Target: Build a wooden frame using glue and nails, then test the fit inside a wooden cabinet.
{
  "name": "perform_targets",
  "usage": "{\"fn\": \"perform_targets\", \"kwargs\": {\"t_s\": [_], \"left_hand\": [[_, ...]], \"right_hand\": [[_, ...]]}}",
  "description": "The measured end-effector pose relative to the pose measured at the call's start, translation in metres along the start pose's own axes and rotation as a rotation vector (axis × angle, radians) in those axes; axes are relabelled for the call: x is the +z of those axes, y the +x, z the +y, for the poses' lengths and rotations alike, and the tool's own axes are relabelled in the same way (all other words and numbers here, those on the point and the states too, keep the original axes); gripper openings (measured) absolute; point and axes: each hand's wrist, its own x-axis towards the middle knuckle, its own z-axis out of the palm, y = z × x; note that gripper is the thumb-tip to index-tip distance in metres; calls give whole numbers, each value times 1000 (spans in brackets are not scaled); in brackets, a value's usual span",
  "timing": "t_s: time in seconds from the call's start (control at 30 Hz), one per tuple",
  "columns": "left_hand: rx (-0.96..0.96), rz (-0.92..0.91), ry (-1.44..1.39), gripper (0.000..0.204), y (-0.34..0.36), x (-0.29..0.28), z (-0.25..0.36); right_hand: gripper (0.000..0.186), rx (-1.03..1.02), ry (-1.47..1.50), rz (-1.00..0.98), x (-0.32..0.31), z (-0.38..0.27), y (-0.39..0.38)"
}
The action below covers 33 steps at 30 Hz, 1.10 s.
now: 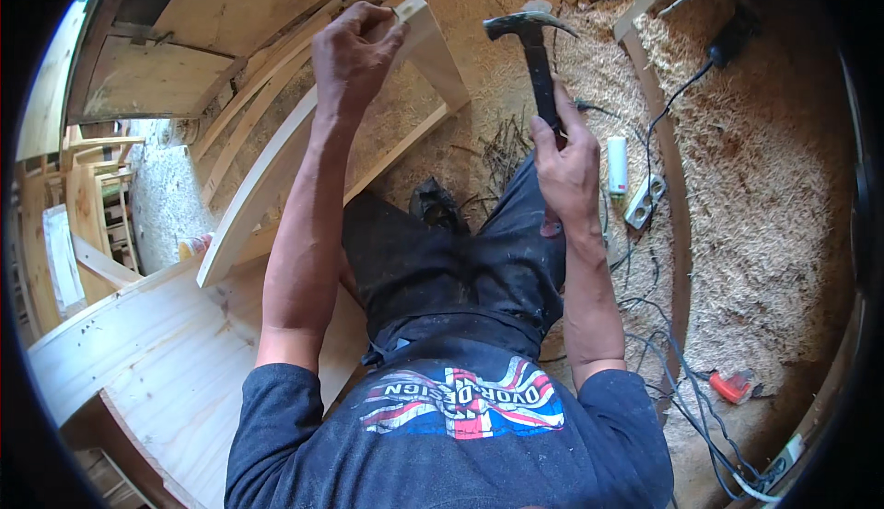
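My right hand (564,164) grips the dark handle of a claw hammer (532,40), its steel head raised above the sawdust floor. My left hand (354,53) pinches a small nail against the top end of a pale wooden frame (276,164) made of light planks. The nail itself is barely visible between my fingertips. The hammer head hangs to the right of the frame's top corner, apart from it.
A wide pale board (138,352) lies at the lower left. Sawdust covers the floor. A white tube (617,166), a power strip (645,201), black cables (681,389) and a small red tool (734,386) lie to the right. More wooden frames (83,196) stand at the left.
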Motion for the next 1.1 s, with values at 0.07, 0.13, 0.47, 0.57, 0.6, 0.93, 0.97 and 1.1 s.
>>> {"fn": "perform_targets", "kwargs": {"t_s": [0.07, 0.13, 0.47, 0.57, 0.6, 0.93, 0.97, 1.1], "left_hand": [[-27, 18, -25, 25, 2, -1, -1], [-16, 20, -19, 26, 0, 1, -1], [-68, 38, -16, 27, -7, 2, 4], [-79, 60, -9, 26, -8, -2, 3], [-89, 64, 3, 26, -8, 0, 6], [-100, 69, 25, 25, -9, 4, 7], [-94, 62, 25, 25, -7, 5, 7], [-33, 90, 39, 23, -4, 4, 12]], "right_hand": [[55, 102, 8, -49, 4, -2, 4], [55, 12, 107, -45, 10, 6, 10], [54, -63, 339, -230, 4, 9, 68], [53, -44, 375, -503, -14, -6, 86], [51, -93, 402, -497, -14, -2, 90], [53, -220, 330, -415, -3, 21, 101], [53, -189, 314, -420, -4, 19, 100], [52, -33, 387, -536, -19, -6, 101]]}}
